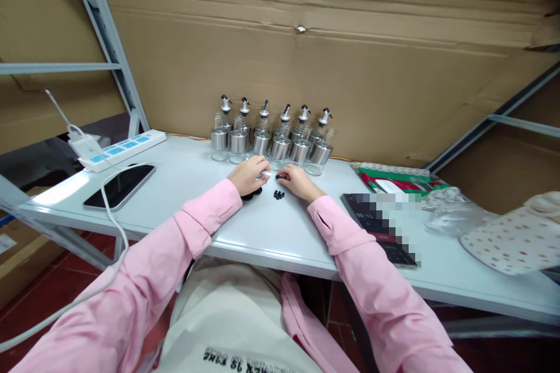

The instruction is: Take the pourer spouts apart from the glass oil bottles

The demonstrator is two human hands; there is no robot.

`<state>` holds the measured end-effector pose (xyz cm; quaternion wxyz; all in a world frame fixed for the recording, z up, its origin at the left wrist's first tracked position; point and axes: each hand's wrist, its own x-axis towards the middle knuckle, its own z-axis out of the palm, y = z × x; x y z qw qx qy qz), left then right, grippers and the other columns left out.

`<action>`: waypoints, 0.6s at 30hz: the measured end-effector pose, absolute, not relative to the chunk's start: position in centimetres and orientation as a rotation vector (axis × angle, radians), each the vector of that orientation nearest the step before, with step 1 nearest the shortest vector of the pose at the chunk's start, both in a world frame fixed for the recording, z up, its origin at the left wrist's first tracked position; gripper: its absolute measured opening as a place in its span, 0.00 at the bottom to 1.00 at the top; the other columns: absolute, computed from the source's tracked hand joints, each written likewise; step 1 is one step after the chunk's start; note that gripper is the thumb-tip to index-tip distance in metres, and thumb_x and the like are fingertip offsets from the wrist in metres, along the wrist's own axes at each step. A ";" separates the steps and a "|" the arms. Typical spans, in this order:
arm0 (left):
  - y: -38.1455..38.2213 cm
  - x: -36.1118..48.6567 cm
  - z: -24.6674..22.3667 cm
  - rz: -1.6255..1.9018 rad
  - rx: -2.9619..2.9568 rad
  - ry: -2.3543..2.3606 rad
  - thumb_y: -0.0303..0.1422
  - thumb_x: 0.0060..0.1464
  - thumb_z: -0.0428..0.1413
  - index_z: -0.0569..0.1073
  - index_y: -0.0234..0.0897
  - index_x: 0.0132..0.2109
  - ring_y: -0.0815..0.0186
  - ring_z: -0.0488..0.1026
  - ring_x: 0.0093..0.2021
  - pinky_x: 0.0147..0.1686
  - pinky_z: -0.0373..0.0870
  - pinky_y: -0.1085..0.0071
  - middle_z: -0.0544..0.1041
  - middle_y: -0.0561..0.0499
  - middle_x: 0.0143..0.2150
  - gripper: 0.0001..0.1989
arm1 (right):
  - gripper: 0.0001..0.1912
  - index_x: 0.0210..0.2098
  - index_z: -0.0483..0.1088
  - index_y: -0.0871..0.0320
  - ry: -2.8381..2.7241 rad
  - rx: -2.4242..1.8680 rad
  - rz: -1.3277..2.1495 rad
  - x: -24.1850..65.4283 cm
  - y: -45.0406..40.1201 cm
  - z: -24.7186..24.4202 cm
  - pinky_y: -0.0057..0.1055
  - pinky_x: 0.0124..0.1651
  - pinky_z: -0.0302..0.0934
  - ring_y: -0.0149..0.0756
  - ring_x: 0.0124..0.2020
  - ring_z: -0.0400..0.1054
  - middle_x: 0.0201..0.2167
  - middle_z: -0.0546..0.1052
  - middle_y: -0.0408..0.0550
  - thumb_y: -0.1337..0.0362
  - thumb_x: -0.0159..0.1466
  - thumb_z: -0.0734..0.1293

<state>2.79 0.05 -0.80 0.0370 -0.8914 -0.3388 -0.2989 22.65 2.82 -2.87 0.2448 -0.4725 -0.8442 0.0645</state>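
The left hand (250,176) has its fingers pinched narrow around a small, shiny silvery-white piece (264,175), whose exact shape is too small to tell. The right hand (299,180), just beside it, has its fingers closed on a small black piece (279,176), partly hidden by the fingertips. Nearer the body than the right fingertips lies a cluster of tiny black parts (279,194); dark, rounded black pieces (254,193) lie under and beside the left hand. Beyond both hands' fingers stand clear glass bottles with brushed-metal sleeves (261,143), the front ones open-necked, the rear ones fitted with silver-and-black pourer spouts (264,109). Well left of the left fingers lies a dark-screened phone (120,186); right of the right fingers lies a black, partly pixelated device (380,227) on the pale grey tabletop (275,233).
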 end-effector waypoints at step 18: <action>-0.7 3.2 -0.4 -0.844 -2.737 -1.479 0.29 0.48 0.52 0.59 0.37 0.47 0.59 0.75 0.35 0.36 0.68 0.67 0.76 0.49 0.35 0.17 | 0.13 0.28 0.64 0.58 -2.283 -0.809 0.017 19.7 -1.9 0.1 0.29 0.35 0.55 0.33 0.30 0.61 0.27 0.67 0.47 0.63 0.66 0.54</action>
